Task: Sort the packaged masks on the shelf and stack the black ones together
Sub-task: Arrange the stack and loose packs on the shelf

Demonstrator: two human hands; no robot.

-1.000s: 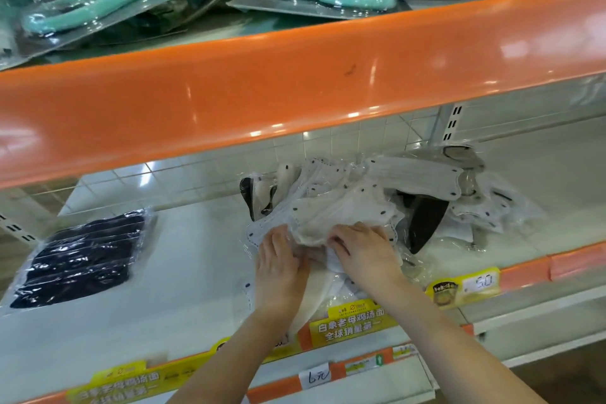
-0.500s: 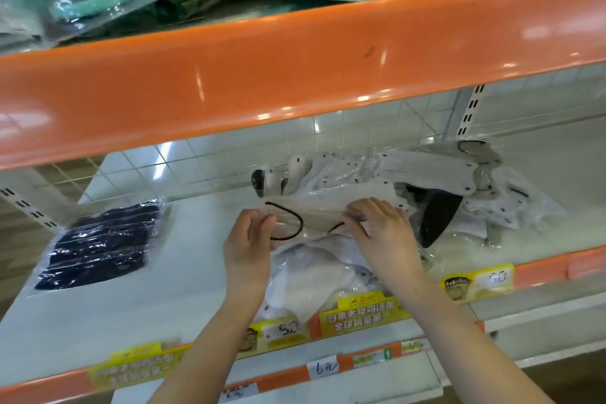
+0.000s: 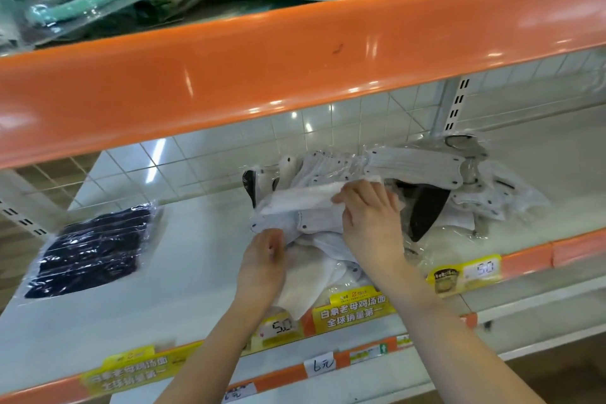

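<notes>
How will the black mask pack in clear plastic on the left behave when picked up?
The black mask pack in glossy clear plastic is probably floppy: it lies flat and its film is wrinkled. Likely light. The shiny film may be slippery, so a grip at the edge could slide.

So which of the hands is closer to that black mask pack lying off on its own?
Left. The left hand sits at the pile's near-left edge, a stretch of bare shelf from the black mask pack; the right hand grips a white pack further away.
</notes>
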